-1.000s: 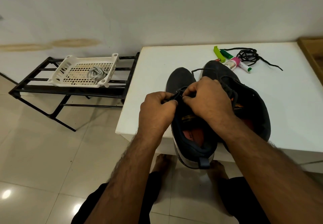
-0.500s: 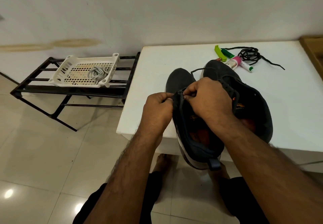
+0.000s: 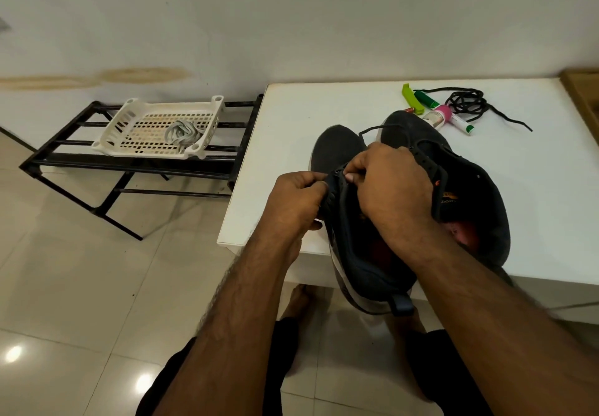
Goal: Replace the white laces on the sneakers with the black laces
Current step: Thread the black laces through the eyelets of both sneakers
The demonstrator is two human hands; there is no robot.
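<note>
Both sets of fingers (image 3: 351, 169) we curled at frame centre: our left hand (image 3: 296, 201) gripped the sneaker (image 3: 363, 253), our right hand (image 3: 393, 185) pinched its black lace (image 3: 372, 129).

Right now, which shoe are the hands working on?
The left sneaker, nearer the table's left edge. Both the left hand and right hand pinch at its eyelets; the right sneaker lies untouched beside it.

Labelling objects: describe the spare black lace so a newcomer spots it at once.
Start at the white table and go to its far right corner. The black lace lies there in a loose coil, just beyond the markers. It is the only cord there, thin and dark beside stiff coloured plastic.
</note>
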